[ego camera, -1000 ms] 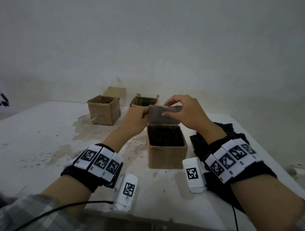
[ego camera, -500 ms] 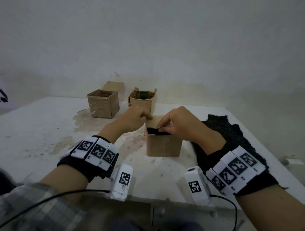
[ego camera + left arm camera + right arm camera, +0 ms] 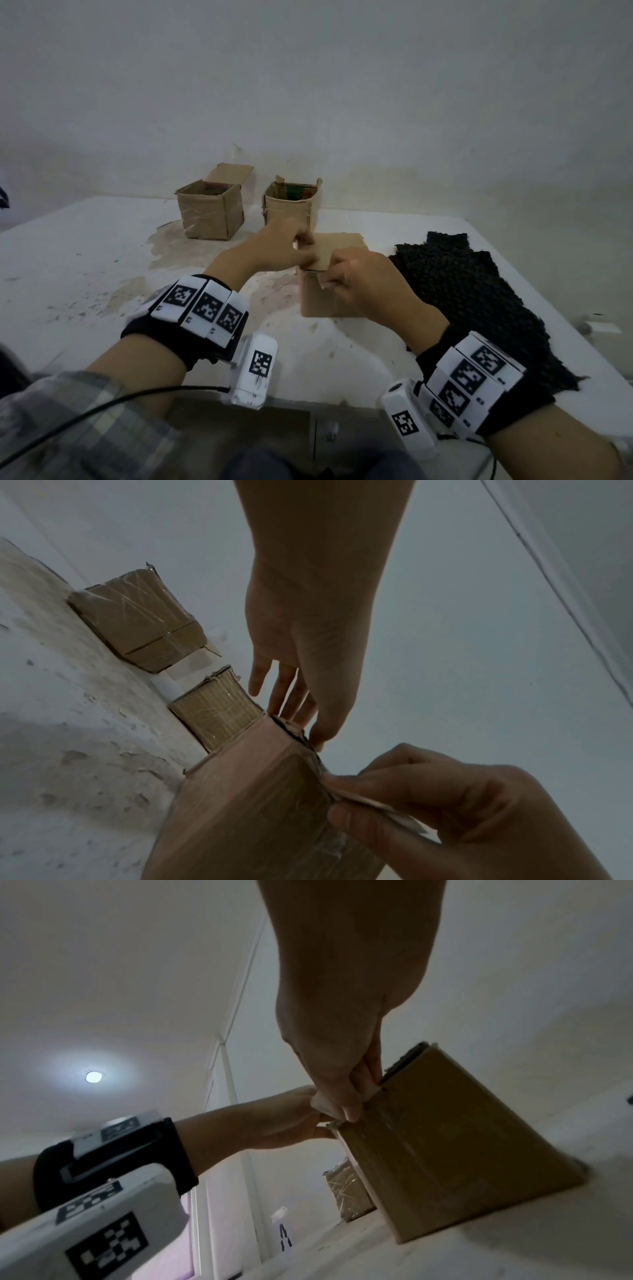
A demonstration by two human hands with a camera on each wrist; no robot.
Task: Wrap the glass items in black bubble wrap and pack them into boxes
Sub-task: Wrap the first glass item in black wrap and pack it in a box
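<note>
A small cardboard box (image 3: 329,298) stands mid-table with its lid (image 3: 339,250) folded down flat; its contents are hidden. My left hand (image 3: 306,248) holds the box's top left corner, thumb on the front edge and fingers over the lid (image 3: 291,731). My right hand (image 3: 325,279) pinches the lid's tuck flap (image 3: 373,802) at the front rim, thumb and index curled round it. The right wrist view shows that pinch (image 3: 352,1112) at the box's (image 3: 445,1137) upper edge. A sheet of black bubble wrap (image 3: 479,301) lies flat to the right of the box.
Two more cardboard boxes stand at the back by the wall: one taped with its flap up (image 3: 210,212), one open-topped (image 3: 291,202). The white table (image 3: 68,274) is stained and flaking. A small white object (image 3: 603,327) sits at the right edge.
The lid swung down from upright to flat on the box, hiding the black wrap inside. Both hands came down with it, and the right hand now pinches the front flap.
</note>
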